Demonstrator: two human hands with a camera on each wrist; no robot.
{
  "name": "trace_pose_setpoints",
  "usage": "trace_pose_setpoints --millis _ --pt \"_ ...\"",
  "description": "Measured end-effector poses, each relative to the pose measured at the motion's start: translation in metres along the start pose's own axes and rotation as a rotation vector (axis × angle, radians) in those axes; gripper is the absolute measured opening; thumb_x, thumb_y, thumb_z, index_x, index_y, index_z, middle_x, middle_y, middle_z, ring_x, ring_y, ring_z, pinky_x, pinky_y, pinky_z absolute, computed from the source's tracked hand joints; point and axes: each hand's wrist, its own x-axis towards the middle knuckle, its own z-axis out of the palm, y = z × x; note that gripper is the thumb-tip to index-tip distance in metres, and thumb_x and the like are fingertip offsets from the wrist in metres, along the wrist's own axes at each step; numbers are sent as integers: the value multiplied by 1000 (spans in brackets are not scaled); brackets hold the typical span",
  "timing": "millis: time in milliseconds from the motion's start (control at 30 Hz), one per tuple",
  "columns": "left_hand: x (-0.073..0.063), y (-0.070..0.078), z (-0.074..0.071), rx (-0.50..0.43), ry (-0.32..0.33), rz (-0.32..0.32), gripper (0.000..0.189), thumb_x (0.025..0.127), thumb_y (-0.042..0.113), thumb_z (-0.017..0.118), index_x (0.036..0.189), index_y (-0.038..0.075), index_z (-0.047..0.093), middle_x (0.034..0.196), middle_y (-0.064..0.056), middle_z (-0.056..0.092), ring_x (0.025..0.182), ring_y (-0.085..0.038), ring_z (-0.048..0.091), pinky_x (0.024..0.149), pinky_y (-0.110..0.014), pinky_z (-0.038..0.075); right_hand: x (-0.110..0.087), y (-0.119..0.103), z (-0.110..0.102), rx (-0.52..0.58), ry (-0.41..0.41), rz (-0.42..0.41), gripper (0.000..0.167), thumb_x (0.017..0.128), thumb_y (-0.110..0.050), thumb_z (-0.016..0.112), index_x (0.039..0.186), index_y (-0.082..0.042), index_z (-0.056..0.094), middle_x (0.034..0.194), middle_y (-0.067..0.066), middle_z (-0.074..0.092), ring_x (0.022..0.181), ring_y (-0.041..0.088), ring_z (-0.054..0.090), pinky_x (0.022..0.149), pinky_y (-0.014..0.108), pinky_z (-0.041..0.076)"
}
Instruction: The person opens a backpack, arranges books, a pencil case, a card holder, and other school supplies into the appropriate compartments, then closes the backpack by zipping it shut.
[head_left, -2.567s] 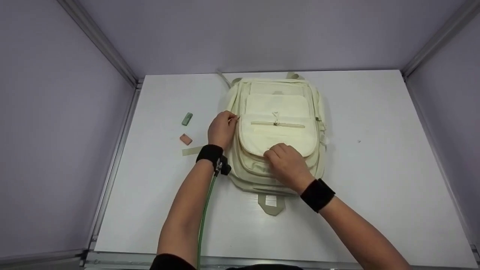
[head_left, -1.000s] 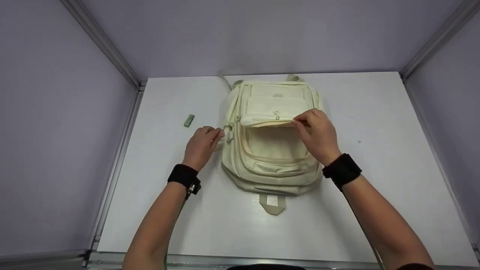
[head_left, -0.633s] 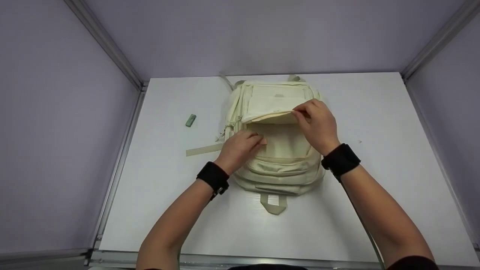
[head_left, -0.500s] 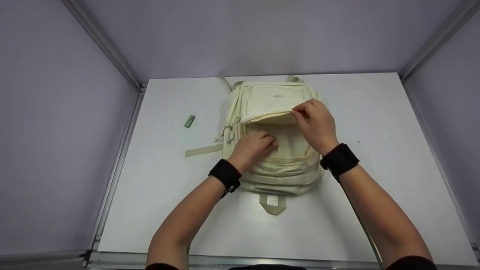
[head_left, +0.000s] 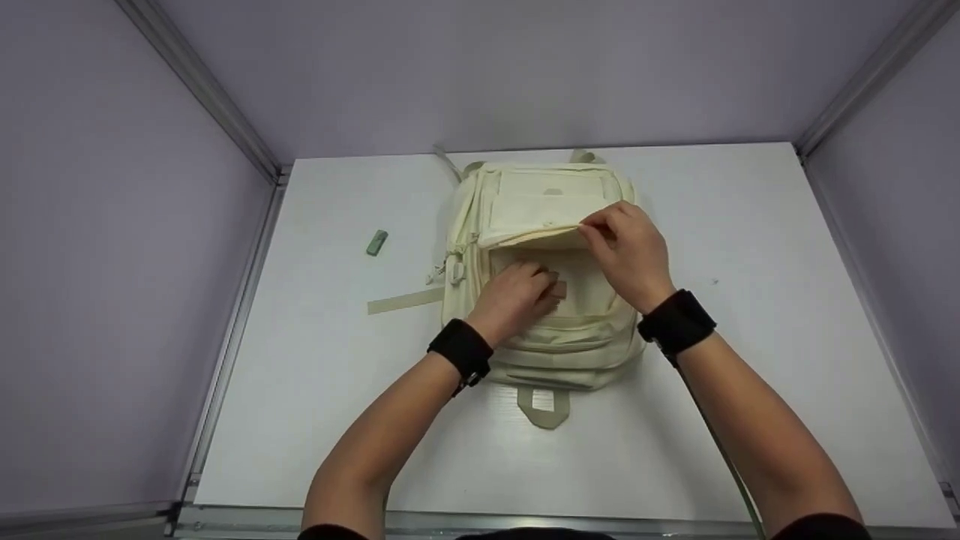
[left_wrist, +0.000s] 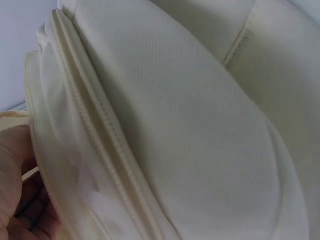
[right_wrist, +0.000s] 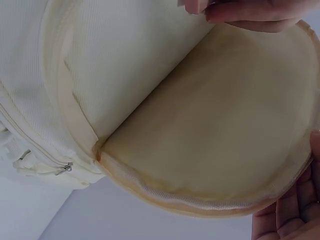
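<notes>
My right hand [head_left: 628,251] pinches the pocket flap [head_left: 536,225] up off the backpack [head_left: 547,330]; my left hand [head_left: 517,296] grips a pinkish eraser [head_left: 559,289] inside the pocket, best pushed deep while I keep the flap high.

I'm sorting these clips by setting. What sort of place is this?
Probably a recording booth or test bench, not a home: a white table boxed in by plain lilac walls on metal rails, with only a backpack laid out.

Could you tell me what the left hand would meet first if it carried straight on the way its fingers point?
Probably the inside of the open pocket: the left hand, pinching a small pinkish piece, points under the flap held up by the right hand. Depth is unclear.
</notes>
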Motion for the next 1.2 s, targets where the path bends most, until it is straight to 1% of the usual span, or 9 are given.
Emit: trace_pose_setpoints --millis 133,233,333,533,700,800,867,1000,1200 --pt "-21 -20 -7 -50 67 -50 19 102 27 66 109 11 75 101 -3 68 94 -23 64 81 -36 53 -4 1 -1 5 -4 2 17 99 -22 70 101 -6 73 95 9 64 87 21 61 76 34 50" --pt "-45 -50 -13 -52 130 -119 14 101 20 68 106 10 75 99 -4 68 91 -23 65 78 -36 54 -7 1 -2 10 -1 -1 16 100 -21 69 101 -6 73 95 8 64 88 20 61 77 33 51" --pt "-66 -86 -20 -27 149 -249 13 100 14 67 106 7 76 100 -7 69 91 -25 66 78 -37 55 -12 -1 -3 11 6 -1 16 99 -21 69 101 -6 73 95 8 64 88 19 61 77 31 52" --pt "-95 -156 -36 21 41 -514 22 103 9 60 119 -1 72 113 -17 71 105 -33 67 88 -43 55 -22 -8 -5 13 14 -12 15 99 -20 70 100 -6 73 94 7 63 87 17 62 77 30 54" --pt "-111 -193 -40 68 -150 -618 34 106 6 52 135 -10 57 135 -28 58 126 -41 56 102 -48 48 -32 -14 -5 13 16 -15 14 99 -21 71 100 -7 74 94 6 64 86 16 62 76 30 53" --pt "-111 -205 -34 76 -260 -644 43 108 7 47 145 -14 45 149 -33 43 138 -45 43 111 -49 39 -35 -14 -6 16 5 -19 13 99 -21 71 101 -8 74 95 5 64 87 17 62 76 30 53" --pt "-108 -209 -29 75 -283 -665 47 108 8 45 148 -15 38 155 -35 34 141 -46 38 114 -50 36 -37 -14 -5 17 -1 -19 12 98 -21 71 101 -9 74 95 4 65 88 17 62 76 29 53" --pt "-97 -212 -21 18 -191 -779 45 107 8 49 146 -15 42 150 -35 41 133 -47 47 107 -52 43 -40 -14 -5 14 -5 -21 11 98 -20 71 101 -9 74 95 4 65 88 17 62 76 30 53" --pt "-79 -216 -15 -8 -75 -904 33 105 9 56 123 -18 60 116 -33 59 109 -48 58 87 -55 52 -42 -13 -5 15 4 -25 12 98 -21 72 100 -10 73 95 4 65 88 15 62 75 29 52"
